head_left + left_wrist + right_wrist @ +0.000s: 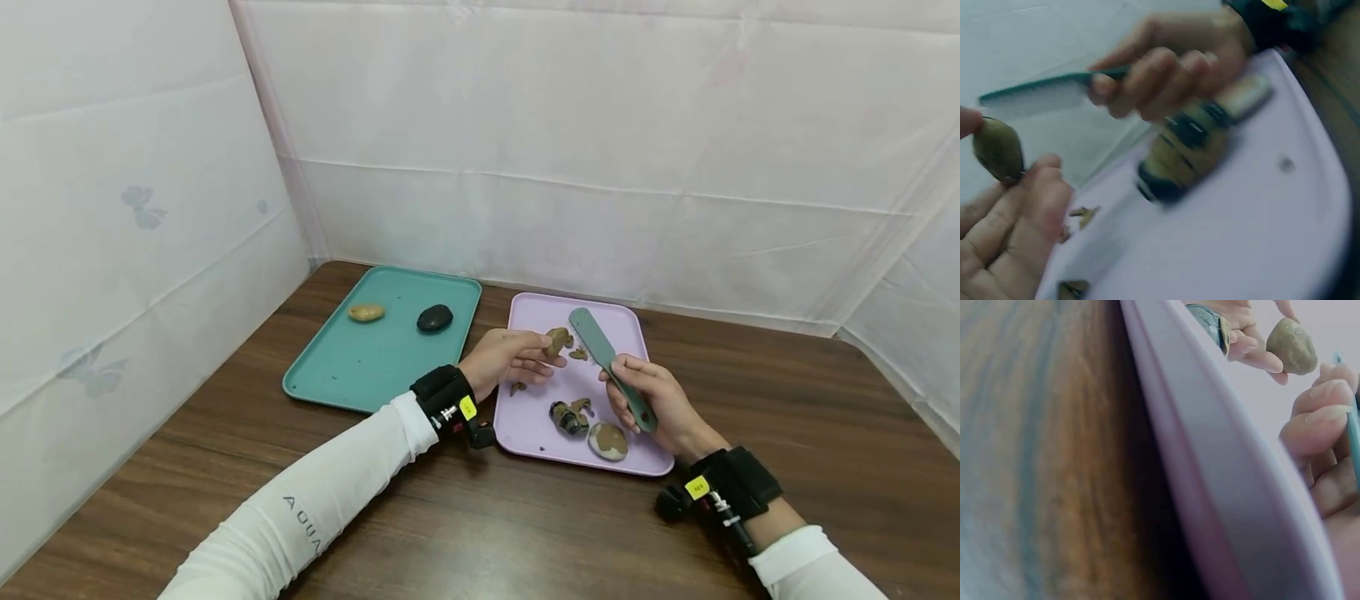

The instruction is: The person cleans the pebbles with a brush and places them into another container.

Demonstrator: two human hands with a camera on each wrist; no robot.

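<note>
Two hands work above the lilac plastic tray (pixel 637 325): the left hand (pixel 504 360) pinches a small mud-coated stone (pixel 557 340), the right hand (pixel 654 402) grips a flat green plastic scraper (pixel 600 350). Best to hold the stone firm over the tray, scraping with short, light strokes.

Two trays sit side by side on the table (pixel 825 433): left tray (pixel 352 367) holding two stones, right tray (pixel 645 333) several.

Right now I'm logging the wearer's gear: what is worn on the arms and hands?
Both arms wear long white sleeves; the left sleeve bears grey lettering. Each wrist carries a black strap with a yellow tag and a small camera unit: left, right. The hands are bare.
</note>
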